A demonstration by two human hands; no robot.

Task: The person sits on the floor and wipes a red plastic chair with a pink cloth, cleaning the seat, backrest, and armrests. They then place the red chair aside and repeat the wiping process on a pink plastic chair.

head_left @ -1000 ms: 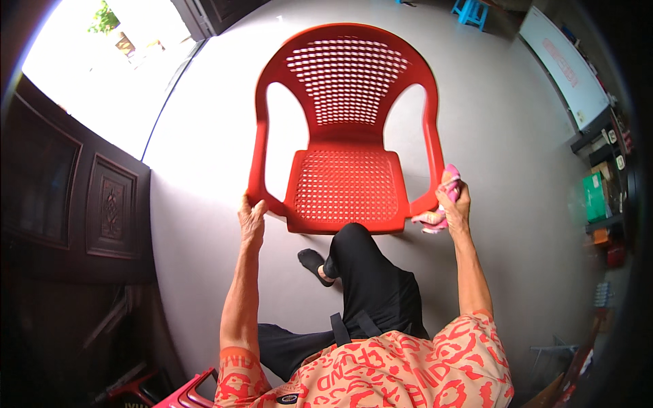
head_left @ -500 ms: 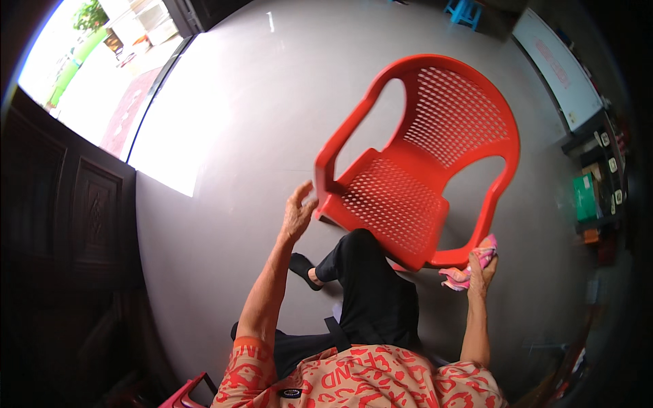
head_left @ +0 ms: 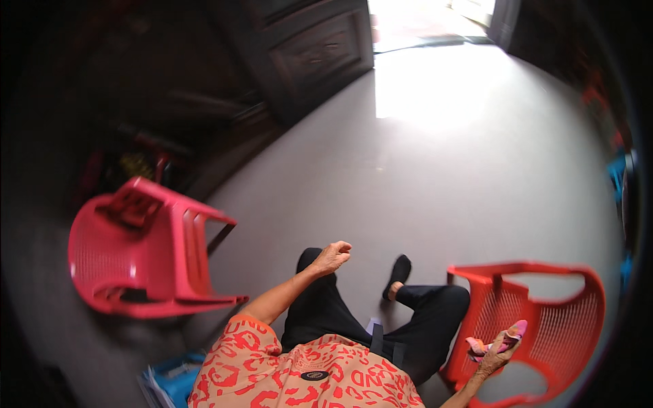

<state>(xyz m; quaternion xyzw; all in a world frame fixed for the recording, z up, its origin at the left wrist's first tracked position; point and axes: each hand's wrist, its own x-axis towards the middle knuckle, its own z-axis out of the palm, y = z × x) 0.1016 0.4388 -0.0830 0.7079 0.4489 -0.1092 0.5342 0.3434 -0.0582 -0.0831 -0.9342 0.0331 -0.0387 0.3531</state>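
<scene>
A crumpled pink and orange cloth (head_left: 478,347) is gripped in my right hand (head_left: 502,348), which is held over the red plastic armchair (head_left: 568,326) at the right. That chair has a perforated seat and back and stands beside my leg; whether the hand touches it I cannot tell. My left hand (head_left: 333,257) hangs in front of my bent knee, loosely curled and holding nothing. To its left stands a pinkish-red plastic armchair (head_left: 129,255), slightly blurred, apart from the hand.
A dark carved door (head_left: 316,58) stands at the far left of a bright doorway (head_left: 432,20). Smooth grey floor (head_left: 408,204) stretches between the chairs. Blue items (head_left: 175,377) sit behind my left side. More blue objects (head_left: 617,178) show at the right edge.
My view has swung left, bringing the pinkish-red chair into sight and shifting the red chair to the lower right. The left hand is now away from the red chair. The cloth stays in my right hand.
</scene>
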